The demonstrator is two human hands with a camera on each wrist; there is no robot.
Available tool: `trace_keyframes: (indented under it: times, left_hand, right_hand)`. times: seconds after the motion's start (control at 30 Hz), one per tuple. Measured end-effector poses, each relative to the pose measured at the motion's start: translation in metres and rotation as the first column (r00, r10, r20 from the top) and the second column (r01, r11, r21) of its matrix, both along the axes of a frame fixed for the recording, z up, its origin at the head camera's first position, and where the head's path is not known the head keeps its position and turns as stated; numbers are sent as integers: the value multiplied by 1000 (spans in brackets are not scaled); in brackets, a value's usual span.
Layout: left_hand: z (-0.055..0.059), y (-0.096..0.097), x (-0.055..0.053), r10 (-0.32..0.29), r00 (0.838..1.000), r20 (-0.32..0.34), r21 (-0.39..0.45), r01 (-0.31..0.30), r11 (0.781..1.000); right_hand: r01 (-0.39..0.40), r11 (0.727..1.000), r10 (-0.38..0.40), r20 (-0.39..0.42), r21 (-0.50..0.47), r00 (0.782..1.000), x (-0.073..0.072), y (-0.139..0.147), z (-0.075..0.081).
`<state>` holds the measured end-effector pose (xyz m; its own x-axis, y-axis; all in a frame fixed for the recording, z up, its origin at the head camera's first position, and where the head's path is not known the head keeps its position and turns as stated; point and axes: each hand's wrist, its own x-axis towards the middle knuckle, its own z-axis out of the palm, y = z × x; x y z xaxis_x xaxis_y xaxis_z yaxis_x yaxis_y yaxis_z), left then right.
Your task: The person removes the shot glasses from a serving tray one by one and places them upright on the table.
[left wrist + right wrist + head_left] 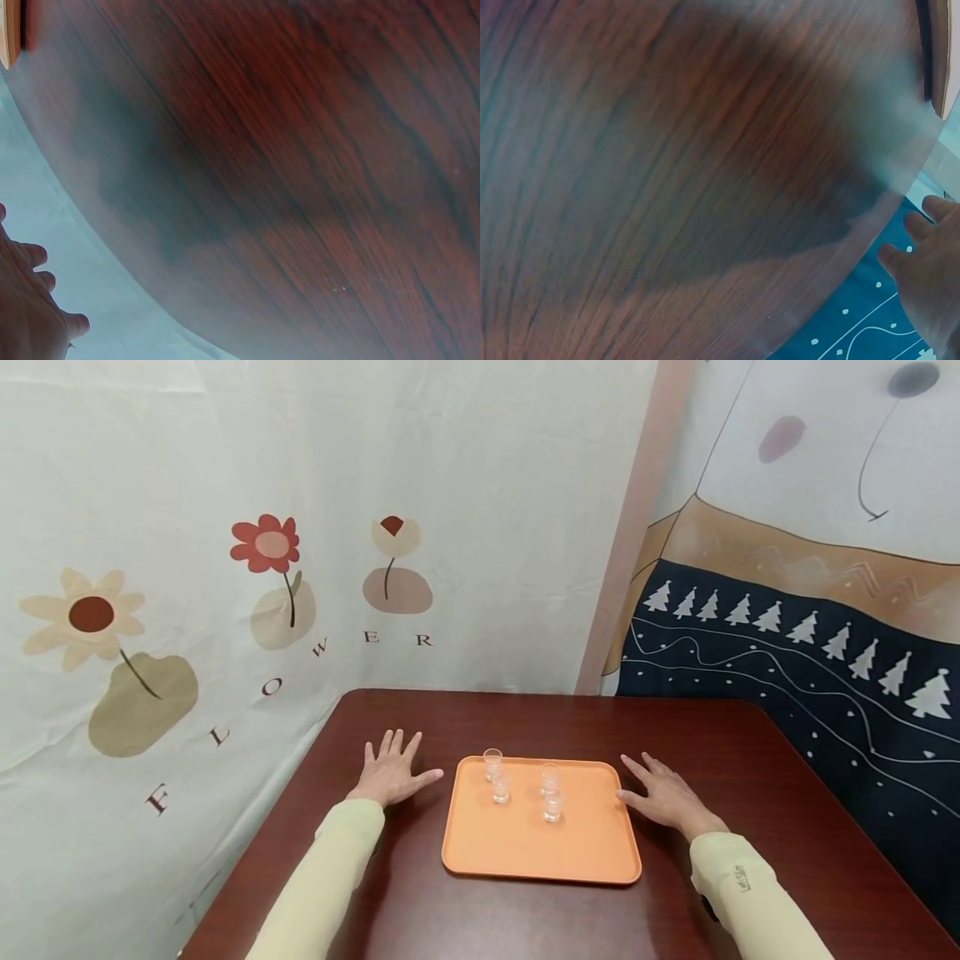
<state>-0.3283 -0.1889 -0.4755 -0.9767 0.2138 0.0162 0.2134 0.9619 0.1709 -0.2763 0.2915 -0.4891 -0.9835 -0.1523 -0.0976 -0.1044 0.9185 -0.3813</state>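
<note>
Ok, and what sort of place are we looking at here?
Probably an indoor spot set up for tabletop work: a flower-printed cloth and a tree-printed cloth hang behind a dark table bearing an orange tray with four small clear cups.

Indoor setting, room type uncertain: white flower-printed fabric hanging (pixel 510 527), upper left; navy tree-patterned fabric hanging (pixel 795 672), right; dark reddish-brown wood-grain table (pixel 585 727), lower centre.
</note>
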Motion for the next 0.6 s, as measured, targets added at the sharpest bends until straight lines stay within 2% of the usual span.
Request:
trace_keyframes:
  times: [0.3, 0.6]
  left_hand:
    - [7, 13, 5, -25, 1000, 4, 9, 25, 1000]
    - [16, 30, 7, -67, 998, 3, 60, 66, 996]
  right_hand:
    - [-42, 999, 41, -18, -29, 999, 9, 5, 2]
    - [-70, 996, 69, -20, -57, 997, 9, 6, -4]
